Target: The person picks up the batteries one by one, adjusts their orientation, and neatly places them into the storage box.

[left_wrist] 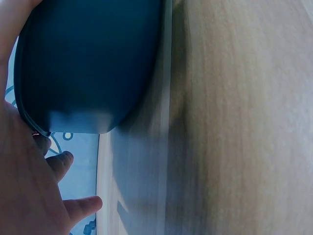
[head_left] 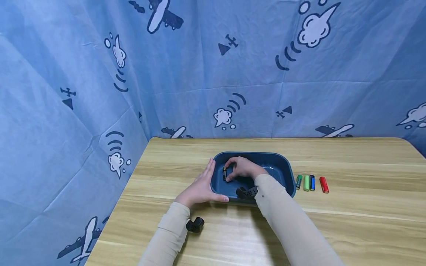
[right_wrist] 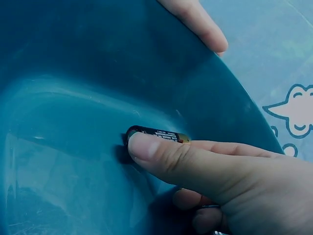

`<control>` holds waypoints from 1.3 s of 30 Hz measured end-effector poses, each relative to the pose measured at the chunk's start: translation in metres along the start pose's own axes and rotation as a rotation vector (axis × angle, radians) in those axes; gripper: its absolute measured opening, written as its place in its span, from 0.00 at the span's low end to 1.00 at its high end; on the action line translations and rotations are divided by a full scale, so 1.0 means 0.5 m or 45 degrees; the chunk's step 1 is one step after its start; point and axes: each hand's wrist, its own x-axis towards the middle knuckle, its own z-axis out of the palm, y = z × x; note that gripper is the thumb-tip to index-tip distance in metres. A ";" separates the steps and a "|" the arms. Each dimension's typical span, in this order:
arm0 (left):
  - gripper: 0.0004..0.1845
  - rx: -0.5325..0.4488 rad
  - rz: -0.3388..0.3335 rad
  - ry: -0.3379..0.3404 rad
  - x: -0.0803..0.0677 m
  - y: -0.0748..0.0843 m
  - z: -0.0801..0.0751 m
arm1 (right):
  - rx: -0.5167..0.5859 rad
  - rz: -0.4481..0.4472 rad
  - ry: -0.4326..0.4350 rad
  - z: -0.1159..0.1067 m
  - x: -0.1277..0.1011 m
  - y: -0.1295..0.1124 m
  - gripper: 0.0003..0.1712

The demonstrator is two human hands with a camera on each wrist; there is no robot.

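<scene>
Inside a dark blue basin (head_left: 273, 158), near its left end, my right hand (head_left: 243, 168) pinches a black battery with a gold end (head_left: 225, 174) between thumb and fingers. The right wrist view shows the battery (right_wrist: 159, 133) lengthwise from thumb tip to fingers, low over the basin floor. My left hand (head_left: 199, 189) spans the basin's front left corner. Its thumb lies along the front side and its straight, spread fingers rest against the left side. In the left wrist view, the fingers (left_wrist: 61, 165) show past the basin wall (left_wrist: 93, 63).
Right of the basin, several batteries lie on the wooden table (head_left: 366, 221): a dark green one (head_left: 298, 182), a light green one (head_left: 306, 183), a blue one (head_left: 312, 183) and a red one (head_left: 324, 184). A blue patterned curtain (head_left: 249, 66) hangs behind and at the left.
</scene>
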 end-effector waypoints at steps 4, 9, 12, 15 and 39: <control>0.69 0.002 0.001 0.000 0.000 -0.001 0.000 | 0.003 0.010 0.013 0.001 0.002 0.002 0.26; 0.69 -0.006 0.000 0.000 0.000 -0.001 0.001 | 0.000 0.011 0.029 0.002 0.004 0.004 0.22; 0.69 -0.009 -0.002 0.001 0.000 -0.001 0.001 | -0.001 0.012 0.037 0.003 0.005 0.005 0.20; 0.69 -0.009 0.003 0.002 0.001 -0.002 0.002 | -0.006 0.006 0.041 0.004 0.007 0.006 0.19; 0.69 0.006 0.015 0.007 0.001 -0.003 0.001 | -0.089 -0.043 -0.049 -0.005 0.005 0.000 0.23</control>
